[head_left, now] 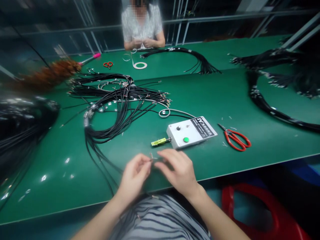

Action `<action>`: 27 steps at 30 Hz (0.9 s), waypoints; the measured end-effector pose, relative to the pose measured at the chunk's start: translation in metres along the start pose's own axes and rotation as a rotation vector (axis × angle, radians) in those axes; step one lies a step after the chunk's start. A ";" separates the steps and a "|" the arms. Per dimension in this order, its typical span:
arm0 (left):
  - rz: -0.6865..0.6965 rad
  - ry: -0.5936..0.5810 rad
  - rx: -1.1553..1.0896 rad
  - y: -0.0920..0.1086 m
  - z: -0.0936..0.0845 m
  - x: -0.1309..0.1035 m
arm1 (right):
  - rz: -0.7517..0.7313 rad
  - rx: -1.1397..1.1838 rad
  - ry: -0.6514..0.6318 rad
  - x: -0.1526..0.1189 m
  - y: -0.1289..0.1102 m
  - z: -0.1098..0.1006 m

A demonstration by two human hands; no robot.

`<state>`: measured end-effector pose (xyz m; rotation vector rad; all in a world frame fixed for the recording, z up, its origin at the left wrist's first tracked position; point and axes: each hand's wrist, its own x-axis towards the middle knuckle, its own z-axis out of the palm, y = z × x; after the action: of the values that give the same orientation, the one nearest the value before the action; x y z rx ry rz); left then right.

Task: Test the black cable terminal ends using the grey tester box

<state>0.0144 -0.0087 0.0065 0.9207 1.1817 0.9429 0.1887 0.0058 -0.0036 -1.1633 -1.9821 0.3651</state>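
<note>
My left hand [136, 171] is closed in a pinch around a thin cable end, with small stripped wires [151, 156] sticking up past the fingertips. Black cables [100, 160] run from a bundle toward this hand and pass behind it. Facing it, my right hand [178, 168] has thumb and forefinger apart, close to the wire tips. Just beyond both hands lies a white control box [191, 132] with a green button, a black knob and a yellow-green tip [158, 142] pointing left.
Red-handled snips [236, 138] lie to the right among small scraps. Black cable bundles [107, 130] cover the left; another bundle [270, 110] is at the right. Across the table a person [142, 26] works near a tape roll [140, 65] and red scissors [108, 64]. A red stool [252, 206] stands below.
</note>
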 end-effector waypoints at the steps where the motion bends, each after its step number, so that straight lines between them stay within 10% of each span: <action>1: -0.006 -0.003 0.001 0.000 0.000 0.000 | -0.041 -0.028 -0.018 0.003 -0.001 0.000; 8: 0.006 -0.018 0.066 -0.003 -0.003 -0.001 | -0.221 -0.110 -0.088 0.018 -0.002 0.000; 27: 0.146 0.102 0.062 -0.011 0.020 0.016 | 0.120 0.028 -0.145 0.002 -0.001 0.004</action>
<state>0.0369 0.0005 -0.0059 1.0296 1.2479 1.0862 0.1841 0.0077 -0.0044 -1.2726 -2.0288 0.5515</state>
